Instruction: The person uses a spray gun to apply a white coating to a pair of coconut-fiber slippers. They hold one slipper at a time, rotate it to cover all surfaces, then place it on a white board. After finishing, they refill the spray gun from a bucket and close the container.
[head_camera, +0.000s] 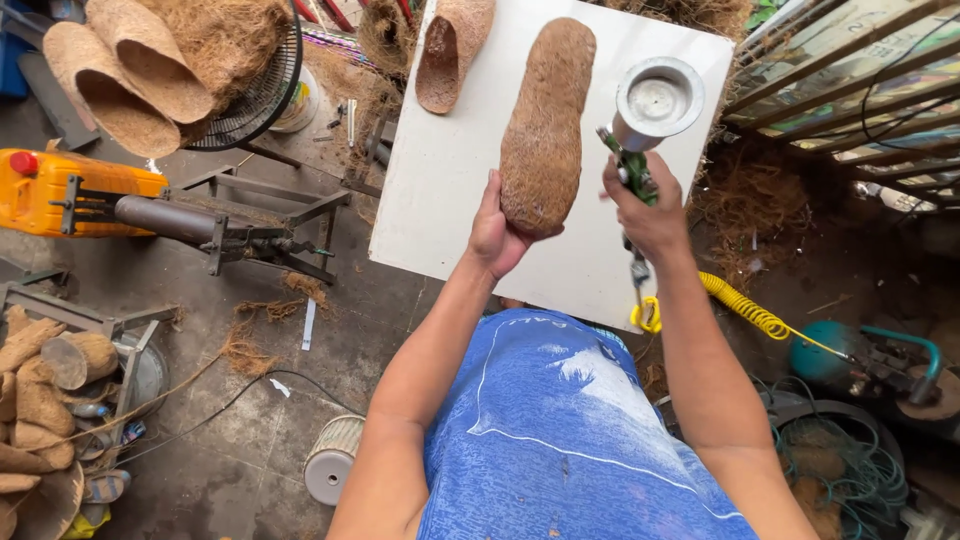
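The lower end of the long brown fibre form (545, 125) at the centre of the frame is covered by the left hand (493, 235), so the fingers behind it cannot be seen. The right hand (650, 215) wraps the spray gun (640, 150), hiding its handle and trigger. The yellow coiled hose (745, 308) vanishes behind the right forearm. The white table (430, 190) is cut off by the top edge, and its near side is hidden behind the person's arms. At lower left, a pile of fibre pieces (35, 400) runs out of the frame
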